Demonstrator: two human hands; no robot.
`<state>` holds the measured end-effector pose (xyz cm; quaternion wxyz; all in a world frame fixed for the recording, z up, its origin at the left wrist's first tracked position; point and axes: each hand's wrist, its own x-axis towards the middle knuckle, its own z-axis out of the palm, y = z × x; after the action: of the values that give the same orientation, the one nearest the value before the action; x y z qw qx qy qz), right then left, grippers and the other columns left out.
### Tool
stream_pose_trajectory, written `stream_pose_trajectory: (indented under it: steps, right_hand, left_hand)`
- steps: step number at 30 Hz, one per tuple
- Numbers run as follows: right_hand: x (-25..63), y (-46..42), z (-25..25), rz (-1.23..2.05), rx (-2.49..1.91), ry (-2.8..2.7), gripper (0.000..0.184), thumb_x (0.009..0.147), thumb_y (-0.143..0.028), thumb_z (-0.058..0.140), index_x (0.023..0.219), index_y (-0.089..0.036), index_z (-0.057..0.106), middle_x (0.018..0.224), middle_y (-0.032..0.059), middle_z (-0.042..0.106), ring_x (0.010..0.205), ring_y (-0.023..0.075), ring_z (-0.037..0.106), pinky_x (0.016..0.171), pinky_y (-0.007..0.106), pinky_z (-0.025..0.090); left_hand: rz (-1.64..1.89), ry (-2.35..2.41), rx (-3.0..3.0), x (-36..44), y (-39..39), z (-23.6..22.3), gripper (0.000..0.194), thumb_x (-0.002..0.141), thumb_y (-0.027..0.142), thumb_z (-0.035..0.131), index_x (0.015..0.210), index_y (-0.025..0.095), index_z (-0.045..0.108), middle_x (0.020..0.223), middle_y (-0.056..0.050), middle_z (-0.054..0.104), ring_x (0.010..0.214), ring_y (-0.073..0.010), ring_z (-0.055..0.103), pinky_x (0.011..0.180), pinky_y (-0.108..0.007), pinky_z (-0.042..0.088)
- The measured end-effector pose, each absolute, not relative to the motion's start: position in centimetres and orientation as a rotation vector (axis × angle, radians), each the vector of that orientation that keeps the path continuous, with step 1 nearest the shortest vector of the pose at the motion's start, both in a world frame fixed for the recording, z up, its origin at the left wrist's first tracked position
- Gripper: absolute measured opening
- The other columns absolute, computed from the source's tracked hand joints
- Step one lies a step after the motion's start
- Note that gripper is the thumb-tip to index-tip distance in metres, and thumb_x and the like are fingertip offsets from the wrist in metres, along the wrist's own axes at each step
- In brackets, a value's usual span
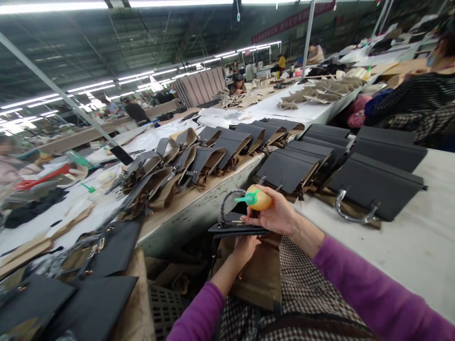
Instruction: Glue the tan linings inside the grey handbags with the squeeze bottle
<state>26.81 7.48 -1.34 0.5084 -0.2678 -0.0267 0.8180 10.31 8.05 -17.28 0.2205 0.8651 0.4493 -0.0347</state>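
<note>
My right hand (279,215) is closed round a squeeze bottle (262,199) with yellowish contents and a green nozzle that points left. Just below it is a dark handbag (263,272), brown side showing, resting against my checked apron. Its wrapped handle (223,203) arches up on the left, next to the nozzle. My left hand (245,251) grips the bag from underneath its black top panel (238,229); part of its fingers is hidden behind that panel. Some metal fittings show on the bag near my right fingers.
Rows of black and brown bag pieces (206,161) cover the bench ahead. Black bags (378,182) stand on the white table (401,255) at right. More black panels (88,303) lie at lower left, beside a dark plastic crate (165,308). A person in stripes (419,97) sits at right.
</note>
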Motion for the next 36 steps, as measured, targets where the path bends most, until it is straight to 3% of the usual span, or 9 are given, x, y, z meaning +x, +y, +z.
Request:
stream_pose_trajectory:
  steps: [4,9,14,17,19,22,27,32,36]
  right_hand:
    - [27.7,7.0,-1.9,1.937,-0.644,-0.050,0.013,0.100,-0.032,0.059,0.098,-0.020,0.064,0.079,0.0038,0.070,0.069,0.0217,0.065,0.085,0.050,0.061]
    - [28.7,7.0,-2.5,1.928,-0.647,-0.037,0.014,0.097,-0.034,0.063,0.099,-0.020,0.063,0.081,0.0045,0.069,0.070,0.0220,0.065,0.083,0.049,0.062]
    - [29.2,7.5,-2.4,1.922,-0.639,-0.029,0.015,0.098,-0.035,0.062,0.100,-0.020,0.064,0.082,0.0056,0.069,0.072,0.0226,0.065,0.084,0.050,0.062]
    - [29.4,7.8,-2.3,1.922,-0.649,-0.027,0.017,0.099,-0.035,0.060,0.099,-0.018,0.064,0.082,0.0072,0.069,0.072,0.0232,0.065,0.084,0.050,0.062]
    - [29.6,8.0,-2.1,1.920,-0.657,-0.026,0.017,0.099,-0.034,0.060,0.099,-0.018,0.064,0.082,0.0076,0.068,0.072,0.0231,0.065,0.083,0.049,0.062]
    - [29.8,8.0,-2.1,1.915,-0.669,-0.020,0.017,0.099,-0.035,0.058,0.100,-0.020,0.063,0.082,0.0063,0.067,0.072,0.0228,0.065,0.082,0.049,0.062]
    - [30.0,7.8,-2.5,1.913,-0.681,-0.010,0.019,0.100,-0.036,0.055,0.100,-0.019,0.062,0.081,0.0071,0.067,0.072,0.0227,0.065,0.081,0.047,0.063]
    - [30.3,7.8,-2.1,1.928,-0.646,-0.020,0.020,0.101,-0.036,0.054,0.102,-0.018,0.062,0.082,0.0081,0.067,0.073,0.0232,0.066,0.081,0.046,0.063]
    - [30.0,7.6,-0.2,1.996,-0.572,-0.049,0.031,0.105,-0.042,0.047,0.104,-0.016,0.062,0.084,0.0102,0.069,0.077,0.0244,0.068,0.083,0.048,0.064]
  left_hand:
    - [-0.086,1.245,2.388,11.1,8.0,-17.3,0.032,0.101,0.017,0.055,0.131,0.016,0.066,0.136,-0.014,0.070,0.134,-0.0311,0.060,0.118,-0.057,0.040]
    - [-0.025,1.125,2.386,10.1,7.0,-14.6,0.035,0.100,0.014,0.049,0.131,0.020,0.062,0.130,-0.014,0.071,0.131,-0.0325,0.061,0.114,-0.050,0.043]
    - [0.070,1.135,2.285,6.8,5.8,-9.0,0.023,0.105,0.019,0.035,0.116,0.019,0.055,0.103,-0.010,0.073,0.097,-0.0253,0.071,0.088,-0.037,0.055]
    - [0.103,1.096,2.208,5.5,6.0,-5.5,0.034,0.110,0.033,0.020,0.121,0.019,0.049,0.092,-0.005,0.071,0.081,-0.0201,0.069,0.075,-0.029,0.054]
    - [0.024,0.957,2.197,5.1,6.2,-3.7,0.036,0.105,0.041,0.043,0.134,0.020,0.046,0.098,-0.004,0.073,0.086,-0.0213,0.071,0.075,-0.028,0.054]
    - [-0.269,0.809,2.331,5.1,6.0,-2.4,0.060,0.079,0.020,0.072,0.137,0.023,0.055,0.105,-0.007,0.076,0.097,-0.0309,0.073,0.082,-0.034,0.054]
    - [-0.268,0.882,2.426,5.3,6.0,-2.3,0.028,0.075,0.003,0.054,0.088,0.019,0.072,0.087,-0.009,0.072,0.090,-0.0299,0.070,0.083,-0.039,0.051]
    - [0.476,0.986,1.828,4.9,6.6,-0.2,0.026,0.095,0.031,0.047,0.096,0.019,0.070,0.112,-0.009,0.067,0.102,-0.0238,0.063,0.086,-0.031,0.053]
    - [0.618,0.861,1.298,5.0,5.8,2.6,0.030,0.091,0.045,0.066,0.083,0.017,0.072,0.085,-0.003,0.070,0.085,-0.0190,0.062,0.079,-0.025,0.052]
